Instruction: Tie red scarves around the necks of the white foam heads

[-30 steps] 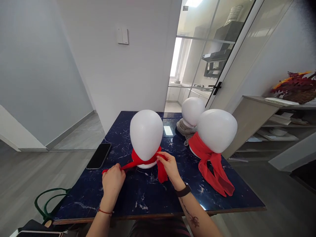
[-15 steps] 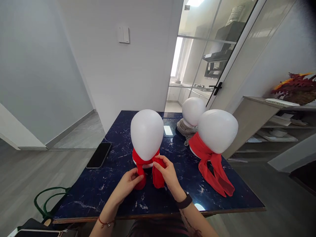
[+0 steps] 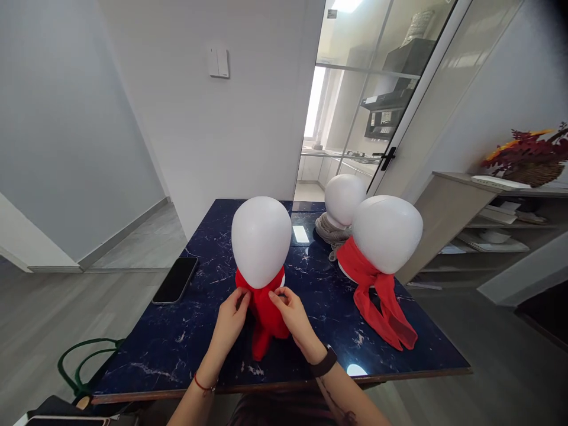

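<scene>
A white, faceless mannequin head (image 3: 261, 239) stands upright near the middle of the table. Around its neck goes a red scarf (image 3: 266, 313), whose ends hang down in front onto the tabletop. My left hand (image 3: 229, 319) pinches the scarf at the left side of the neck. On the opposite side, the thumb and fingers of my right hand (image 3: 295, 316) are closed on the scarf's cloth just below the head's chin.
Right of me stands another white head (image 3: 388, 231) with a tied red scarf (image 3: 386, 313). Behind it is a third head (image 3: 345, 200) wearing a grey scarf (image 3: 331, 231). A phone (image 3: 176, 280) lies on the dark blue marbled table (image 3: 190, 349), at its left edge.
My left hand has moved up from the scarf's lower left end to the neck. The two hanging ends, apart before, now come together in front, one reaching lower.
</scene>
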The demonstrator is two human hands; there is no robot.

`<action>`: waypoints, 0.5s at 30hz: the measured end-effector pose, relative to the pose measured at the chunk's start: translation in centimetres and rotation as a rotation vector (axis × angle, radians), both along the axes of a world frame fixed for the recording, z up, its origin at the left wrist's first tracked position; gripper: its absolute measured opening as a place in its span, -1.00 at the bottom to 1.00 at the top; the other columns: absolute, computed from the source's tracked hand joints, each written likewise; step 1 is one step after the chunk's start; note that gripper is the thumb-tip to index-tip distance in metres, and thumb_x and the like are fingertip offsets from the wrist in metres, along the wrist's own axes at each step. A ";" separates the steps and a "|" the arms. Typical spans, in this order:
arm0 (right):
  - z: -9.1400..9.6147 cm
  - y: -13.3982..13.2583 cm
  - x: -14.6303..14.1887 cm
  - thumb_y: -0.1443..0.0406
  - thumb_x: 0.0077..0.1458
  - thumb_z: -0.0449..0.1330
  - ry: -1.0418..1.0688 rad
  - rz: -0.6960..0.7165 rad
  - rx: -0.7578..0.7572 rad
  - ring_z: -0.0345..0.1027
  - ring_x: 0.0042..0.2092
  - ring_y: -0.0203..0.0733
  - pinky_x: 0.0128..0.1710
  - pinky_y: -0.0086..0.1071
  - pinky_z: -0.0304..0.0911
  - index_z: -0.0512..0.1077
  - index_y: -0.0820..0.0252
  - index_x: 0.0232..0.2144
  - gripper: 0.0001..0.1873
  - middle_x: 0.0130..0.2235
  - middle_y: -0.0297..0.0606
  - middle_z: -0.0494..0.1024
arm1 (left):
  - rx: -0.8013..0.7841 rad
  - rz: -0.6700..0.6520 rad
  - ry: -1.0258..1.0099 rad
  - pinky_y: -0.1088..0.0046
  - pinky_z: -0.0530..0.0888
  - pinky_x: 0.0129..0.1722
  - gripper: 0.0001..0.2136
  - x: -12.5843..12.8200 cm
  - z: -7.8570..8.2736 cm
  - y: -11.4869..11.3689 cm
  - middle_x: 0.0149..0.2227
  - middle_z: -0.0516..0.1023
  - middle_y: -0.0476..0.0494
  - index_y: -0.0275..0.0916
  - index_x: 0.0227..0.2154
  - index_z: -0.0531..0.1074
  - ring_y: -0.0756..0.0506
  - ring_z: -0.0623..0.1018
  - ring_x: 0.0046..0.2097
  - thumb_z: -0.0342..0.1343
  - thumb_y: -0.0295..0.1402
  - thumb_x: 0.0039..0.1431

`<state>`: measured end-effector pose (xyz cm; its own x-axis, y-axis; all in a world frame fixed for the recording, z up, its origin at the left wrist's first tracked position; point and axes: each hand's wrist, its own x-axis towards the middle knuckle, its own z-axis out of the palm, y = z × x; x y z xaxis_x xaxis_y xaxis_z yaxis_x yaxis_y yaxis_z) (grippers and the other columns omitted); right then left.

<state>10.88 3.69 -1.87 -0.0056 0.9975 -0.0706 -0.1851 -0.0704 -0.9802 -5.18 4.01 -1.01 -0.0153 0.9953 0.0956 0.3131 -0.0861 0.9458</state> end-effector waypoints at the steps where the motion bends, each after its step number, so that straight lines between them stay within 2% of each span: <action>1: 0.0 0.2 0.0 0.01 -0.10 0.28 -0.033 0.023 -0.004 0.17 -0.49 -0.33 -0.48 -0.46 0.08 0.40 0.23 -0.46 -0.61 -0.53 -0.38 0.39 | 0.006 0.012 -0.007 0.46 0.30 -0.40 -0.76 0.1 0.3 0.1 -0.47 0.49 -0.08 -0.24 -0.44 0.47 -0.07 0.43 -0.43 0.03 -0.20 0.14; 4: 0.1 0.7 -0.1 0.02 -0.12 0.29 -0.070 0.125 0.031 0.14 -0.50 -0.35 -0.49 -0.45 0.05 0.44 0.28 -0.54 -0.60 -0.55 -0.35 0.40 | 0.017 0.030 -0.014 0.45 0.30 -0.38 -0.76 0.6 0.7 0.4 -0.47 0.52 -0.10 -0.26 -0.50 0.50 -0.08 0.43 -0.41 0.15 -0.17 0.01; 6: 0.1 0.7 0.0 0.04 -0.13 0.31 -0.064 0.143 0.053 0.11 -0.52 -0.37 -0.50 -0.46 0.03 0.44 0.28 -0.57 -0.61 -0.58 -0.37 0.37 | -0.011 0.035 -0.078 0.45 0.31 -0.37 -0.78 0.9 0.8 0.7 -0.48 0.52 -0.11 -0.28 -0.51 0.52 -0.08 0.43 -0.41 0.22 -0.19 -0.09; 12: 0.1 0.5 0.6 0.04 -0.11 0.30 0.081 0.038 -0.018 0.21 -0.46 -0.32 -0.44 -0.44 0.12 0.49 0.28 -0.52 -0.63 -0.50 -0.31 0.46 | -0.126 0.032 -0.656 0.52 0.34 -0.36 -0.76 1.1 0.9 0.3 -0.47 0.46 0.02 -0.25 -0.48 0.42 0.02 0.40 -0.42 0.28 -0.21 -0.12; 15: 0.0 0.1 0.6 0.02 -0.06 0.27 0.130 -0.003 -0.029 0.27 -0.43 -0.30 -0.41 -0.43 0.15 0.48 0.26 -0.48 -0.62 -0.45 -0.30 0.49 | -0.175 0.046 -0.772 0.56 0.36 -0.37 -0.73 1.1 1.1 -0.1 -0.45 0.44 0.05 -0.25 -0.48 0.36 0.06 0.39 -0.42 0.30 -0.22 -0.12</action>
<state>11.46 3.79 -1.83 -0.0134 0.9950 -0.0986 -0.3104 -0.0979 -0.9456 -4.11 3.89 0.11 -0.0553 0.9916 -0.1169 -0.4371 0.0812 0.8957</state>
